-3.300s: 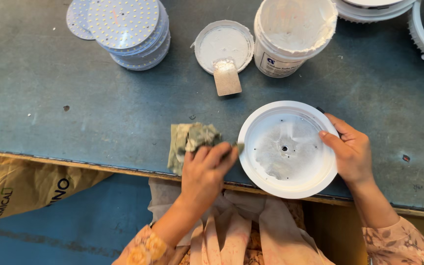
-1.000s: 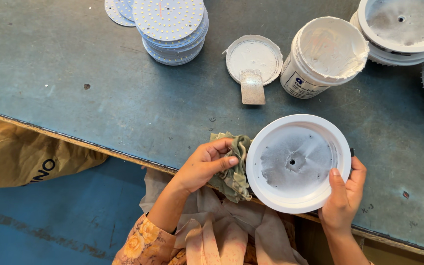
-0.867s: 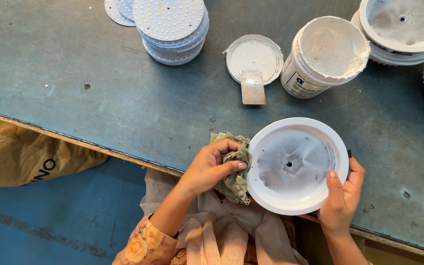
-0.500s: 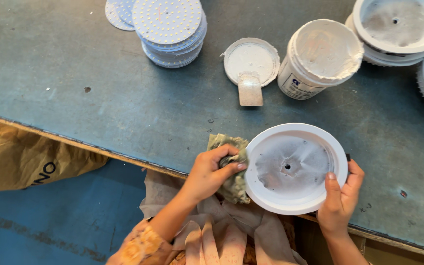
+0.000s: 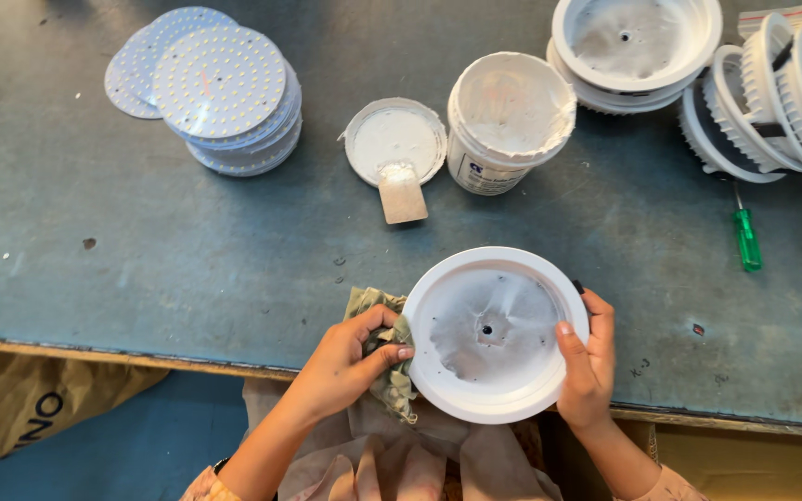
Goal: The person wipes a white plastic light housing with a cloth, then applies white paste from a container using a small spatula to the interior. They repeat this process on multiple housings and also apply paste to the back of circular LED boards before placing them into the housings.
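A round white dish [image 5: 494, 334] sits at the near edge of the gray desk [image 5: 187, 250], right in front of the person. It has a small hole in the middle and gray smears inside. The right hand [image 5: 587, 357] holds the dish on its right side, with the thumb over the rim and the fingers curled around the edge, so that grip is closed on the dish. The left hand [image 5: 345, 357] is just left of the dish, closed on a crumpled green rag [image 5: 387, 348]. The rag touches the dish's left rim. So the dish lies to the right of the rag hand, very close, and both hands are about as near to it. Behind the dish stands a white tub [image 5: 508, 121] with paste on it. Left of the tub lies its lid [image 5: 394, 141] with a little scraper [image 5: 403, 193]. Far left of the dish is a stack of dotted round plates [image 5: 229, 93]. Behind and right of the dish are more white dishes [image 5: 698, 65] and a green screwdriver [image 5: 745, 232].
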